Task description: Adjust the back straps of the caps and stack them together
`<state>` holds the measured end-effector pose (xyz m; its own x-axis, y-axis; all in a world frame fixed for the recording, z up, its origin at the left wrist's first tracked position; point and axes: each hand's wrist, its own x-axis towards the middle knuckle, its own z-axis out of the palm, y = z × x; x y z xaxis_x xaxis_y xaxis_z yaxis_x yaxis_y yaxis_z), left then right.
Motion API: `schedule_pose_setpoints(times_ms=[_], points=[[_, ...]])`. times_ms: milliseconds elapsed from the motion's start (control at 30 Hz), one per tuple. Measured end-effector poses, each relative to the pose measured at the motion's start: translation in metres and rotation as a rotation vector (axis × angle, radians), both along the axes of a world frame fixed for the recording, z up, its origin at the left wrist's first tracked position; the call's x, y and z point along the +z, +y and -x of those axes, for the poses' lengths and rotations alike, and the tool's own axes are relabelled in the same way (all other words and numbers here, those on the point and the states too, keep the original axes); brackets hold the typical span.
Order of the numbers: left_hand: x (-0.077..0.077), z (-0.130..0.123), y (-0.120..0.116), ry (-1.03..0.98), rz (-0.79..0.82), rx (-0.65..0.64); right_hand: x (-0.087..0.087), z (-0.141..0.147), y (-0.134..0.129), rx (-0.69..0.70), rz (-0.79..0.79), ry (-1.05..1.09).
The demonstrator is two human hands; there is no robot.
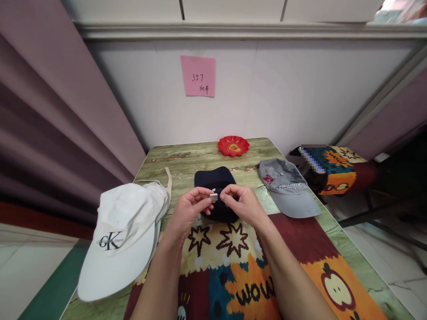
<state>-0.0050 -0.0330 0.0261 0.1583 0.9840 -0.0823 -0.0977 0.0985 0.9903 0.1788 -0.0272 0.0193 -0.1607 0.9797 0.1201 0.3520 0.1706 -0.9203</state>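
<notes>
Apparently I'm only midway, the handling seemingly unfinished: my left fingers (202,205) pinch a silver clasp (214,197) at the navy cap (213,177) on the desk (187,156), while I can't tell what my right fingers (232,190) grip.

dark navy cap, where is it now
Head view, centre: the dark navy fabric cap is at the left hand and right hand, between the white fabric cap (left) and grey fabric cap (right).

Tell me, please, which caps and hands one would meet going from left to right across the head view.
White cap, left hand, dark cap, right hand, grey cap.
</notes>
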Motion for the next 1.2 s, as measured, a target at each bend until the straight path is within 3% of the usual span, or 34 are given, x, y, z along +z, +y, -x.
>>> schedule_pose_setpoints(times_ms=[167, 667, 1200], points=[[-0.0004, 0.0025, -0.0007, 0.003, 0.019, -0.038, 0.001, -0.0018, -0.0001, -0.008, -0.031, -0.044], [-0.0083, 0.0015, 0.0011, -0.03, 0.053, 0.047, 0.0013, 0.0028, -0.0018, -0.035, -0.071, -0.069], [-0.0094, 0.0045, 0.0017, 0.002, 0.054, -0.016, 0.0061, -0.0007, -0.0034, 0.041, -0.077, -0.168]])
